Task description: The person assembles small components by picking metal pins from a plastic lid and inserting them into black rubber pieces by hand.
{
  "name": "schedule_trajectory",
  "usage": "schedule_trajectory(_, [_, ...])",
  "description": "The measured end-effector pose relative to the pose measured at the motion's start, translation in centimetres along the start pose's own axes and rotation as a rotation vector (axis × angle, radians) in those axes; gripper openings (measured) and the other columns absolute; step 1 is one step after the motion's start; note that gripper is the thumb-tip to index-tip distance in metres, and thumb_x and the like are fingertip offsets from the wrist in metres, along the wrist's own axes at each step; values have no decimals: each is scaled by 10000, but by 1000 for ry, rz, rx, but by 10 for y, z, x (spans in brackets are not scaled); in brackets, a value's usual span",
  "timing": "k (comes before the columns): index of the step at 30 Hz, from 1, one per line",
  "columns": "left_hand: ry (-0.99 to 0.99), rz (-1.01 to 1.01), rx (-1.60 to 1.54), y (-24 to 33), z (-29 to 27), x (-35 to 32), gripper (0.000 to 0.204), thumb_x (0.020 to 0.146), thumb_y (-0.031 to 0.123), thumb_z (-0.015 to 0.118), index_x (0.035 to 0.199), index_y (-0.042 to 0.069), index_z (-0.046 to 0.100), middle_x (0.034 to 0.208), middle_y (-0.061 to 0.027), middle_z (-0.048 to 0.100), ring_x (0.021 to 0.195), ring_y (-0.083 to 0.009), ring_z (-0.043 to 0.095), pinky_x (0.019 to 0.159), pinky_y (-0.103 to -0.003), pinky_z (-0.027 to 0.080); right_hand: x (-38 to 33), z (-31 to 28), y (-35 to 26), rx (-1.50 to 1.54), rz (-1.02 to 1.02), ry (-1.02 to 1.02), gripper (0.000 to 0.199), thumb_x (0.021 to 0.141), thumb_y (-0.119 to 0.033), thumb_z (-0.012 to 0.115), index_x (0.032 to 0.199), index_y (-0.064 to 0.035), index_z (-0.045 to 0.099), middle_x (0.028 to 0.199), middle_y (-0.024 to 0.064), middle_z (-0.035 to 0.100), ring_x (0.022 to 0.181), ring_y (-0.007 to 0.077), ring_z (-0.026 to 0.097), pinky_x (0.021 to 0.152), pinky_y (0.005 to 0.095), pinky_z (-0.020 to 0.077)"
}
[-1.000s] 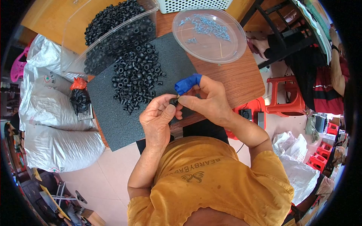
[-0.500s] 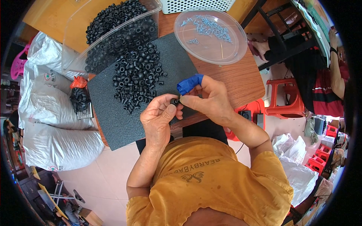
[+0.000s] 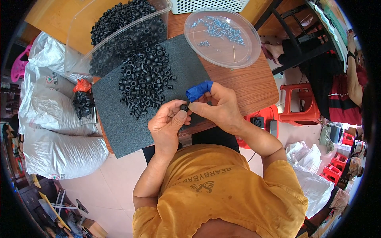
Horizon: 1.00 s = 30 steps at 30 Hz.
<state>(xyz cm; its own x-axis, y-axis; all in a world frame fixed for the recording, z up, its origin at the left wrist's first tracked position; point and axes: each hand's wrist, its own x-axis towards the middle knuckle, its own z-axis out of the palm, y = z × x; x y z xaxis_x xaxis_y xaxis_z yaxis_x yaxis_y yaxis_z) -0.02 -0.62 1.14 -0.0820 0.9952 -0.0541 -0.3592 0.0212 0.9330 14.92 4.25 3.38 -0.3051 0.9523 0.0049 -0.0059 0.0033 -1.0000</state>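
Observation:
My left hand [image 3: 168, 123] and my right hand [image 3: 218, 107] meet over the near edge of a dark foam mat [image 3: 127, 119], pinching one small black rubber grommet [image 3: 183, 107] between their fingertips. The right index finger wears a blue wrap [image 3: 198, 90]. A heap of the same black grommets [image 3: 145, 81] lies on the mat just beyond my hands. Behind it stands a clear plastic tub [image 3: 115, 35] full of more grommets. A clear round tray [image 3: 222, 37] with several small silvery-blue metal parts sits at the far right of the wooden table [image 3: 254, 85].
White filled sacks [image 3: 51, 119] lie on the floor to the left, with a black bundle and an orange bag [image 3: 82, 99] on them. A red plastic stool [image 3: 299, 103] stands to the right, near a seated person [image 3: 341, 83]. A white basket [image 3: 206, 4] stands at the table's far edge.
Both hands stay together on the grommet; the fingers have shifted only slightly.

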Motion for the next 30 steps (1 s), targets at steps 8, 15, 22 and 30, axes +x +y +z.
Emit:
schedule_trajectory(8, [-5,-34,-49,-4,0,1,186,853,13,577,1031,-40,577,853,-75,627,729,-102,585,641,-215,499,0,-1,2,56,58,3,193,746,-61,678,899,14,587,756,36,623,680,58,574,595,215,477])
schedule_trajectory(15, [-6,-88,-52,-3,-2,2,181,848,13,581,1020,-42,580,851,-76,626,730,-103,586,634,-216,501,3,-9,5,87,104,-103,220,774,-26,676,968,21,583,846,51,617,762,94,586,673,229,487])
schedule_trajectory(22, [-9,-115,29,-5,-2,2,177,845,27,590,1008,-42,590,827,-69,623,718,-99,581,633,-213,496,5,-10,9,131,152,-133,200,768,-21,674,944,22,590,817,53,622,736,91,591,650,221,484])
schedule_trajectory(30, [-37,-120,43,-2,0,4,177,843,40,602,1006,-27,596,814,-67,624,688,-92,571,588,-200,477,7,-10,5,-50,83,-78,154,740,-64,671,803,36,572,698,81,614,657,89,574,572,247,469])
